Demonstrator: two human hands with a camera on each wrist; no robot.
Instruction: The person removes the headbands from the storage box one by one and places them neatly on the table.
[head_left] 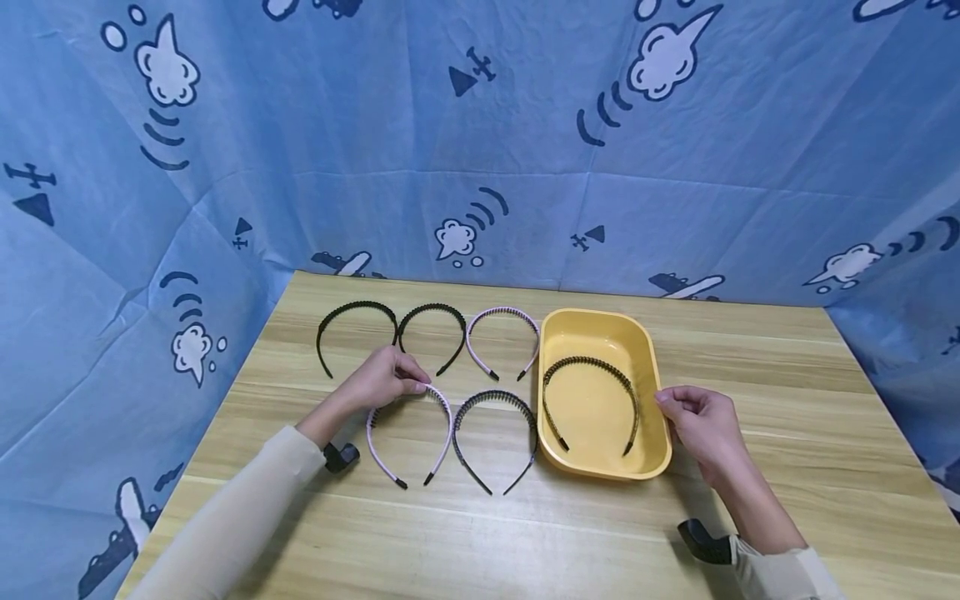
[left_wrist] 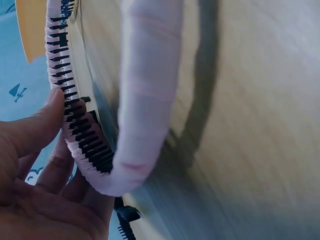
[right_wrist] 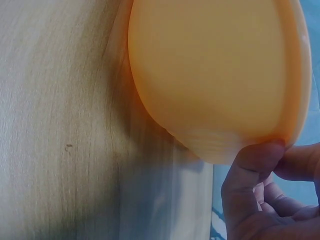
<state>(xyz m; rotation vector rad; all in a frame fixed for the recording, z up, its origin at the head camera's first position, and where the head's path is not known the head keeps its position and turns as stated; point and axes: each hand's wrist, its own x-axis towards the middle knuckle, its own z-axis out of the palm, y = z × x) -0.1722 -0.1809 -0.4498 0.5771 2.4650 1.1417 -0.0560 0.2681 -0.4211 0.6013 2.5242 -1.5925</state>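
My left hand [head_left: 378,379] pinches the top of a pale pink toothed headband [head_left: 450,421] at the front left of the group. In the left wrist view, thumb and fingers hold the pink band [left_wrist: 150,85] by its arch, where dark comb teeth line the inner side. My right hand [head_left: 705,425] grips the right rim of a yellow plastic basin [head_left: 600,314] between thumb and fingers. From the right wrist, the basin's outer wall [right_wrist: 210,65] fills much of the view. A dark brown headband [head_left: 588,361] lies inside the basin.
Behind my left hand lie two black headbands [head_left: 358,305] [head_left: 433,307] and a lilac headband [head_left: 502,311]. A dark grey-brown headband [head_left: 495,395] sits between the pink one and the basin. A blue patterned cloth [head_left: 480,125] hangs behind the wooden table [head_left: 450,550].
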